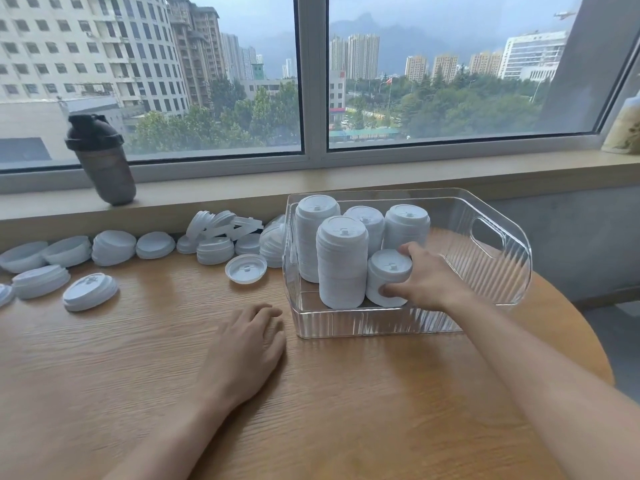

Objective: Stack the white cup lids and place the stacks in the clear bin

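The right hand [427, 277] is inside the clear bin [512, 251]. Its fingers [391, 290] and thumb wrap around a short stack of white lids [388, 277]. The short stack stands in the front part of the bin, right beside a tall stack [342, 263]. Three more tall stacks [317, 237] stand behind them. The short one looks like it sits on the bin floor, but the hand hides part of it, so I cannot be sure.

The left hand [247, 344] lies flat on the desk [138, 358], just left of the bin. Its fingers are loose and hold nothing.

The step now looks like setting this short stack down. To do it well, keep the stack straight up and down so no lid slides off. Push it gently close to the tall stack, but do not bump that one, because it is high and could tip. Let go slowly, thumb and fingers together, and lift the hand straight up.

Many loose lids [90, 292] and small piles still lie on the desk to the left, near the window ledge. A dark bottle [102, 161] stands on the ledge. So there is more stacking to do. The left hand could hold the bin's edge to keep it still.
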Demonstrator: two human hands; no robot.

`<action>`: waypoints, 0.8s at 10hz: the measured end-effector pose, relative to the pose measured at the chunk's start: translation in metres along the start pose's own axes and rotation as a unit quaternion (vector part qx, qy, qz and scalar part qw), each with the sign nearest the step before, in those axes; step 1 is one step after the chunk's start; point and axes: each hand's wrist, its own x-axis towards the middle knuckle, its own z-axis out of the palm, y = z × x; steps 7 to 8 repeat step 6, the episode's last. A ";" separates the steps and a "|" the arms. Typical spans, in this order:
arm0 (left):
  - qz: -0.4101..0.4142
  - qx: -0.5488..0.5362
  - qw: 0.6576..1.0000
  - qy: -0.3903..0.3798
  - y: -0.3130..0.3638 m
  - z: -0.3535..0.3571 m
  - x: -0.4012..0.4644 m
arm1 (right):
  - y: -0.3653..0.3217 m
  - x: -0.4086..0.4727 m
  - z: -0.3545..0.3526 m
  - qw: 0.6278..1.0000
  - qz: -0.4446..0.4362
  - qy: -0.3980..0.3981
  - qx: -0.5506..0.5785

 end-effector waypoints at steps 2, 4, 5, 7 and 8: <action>0.006 0.026 1.000 0.000 0.012 0.004 0.006 | -0.002 0.001 0.002 1.000 0.023 0.008 0.017; 0.013 0.026 1.000 -0.008 0.012 0.004 0.005 | -0.001 -0.005 0.004 0.999 0.028 0.033 -0.019; 0.015 0.025 1.000 -0.010 0.012 0.004 0.005 | -0.004 -0.012 0.003 0.994 0.028 0.078 -0.065; 0.016 0.025 1.000 -0.005 0.012 0.003 0.003 | -0.006 -0.027 0.010 0.987 0.009 0.149 -0.056; 0.016 0.025 1.000 -0.005 0.012 0.003 0.003 | -0.006 -0.027 0.010 0.987 0.009 0.149 -0.056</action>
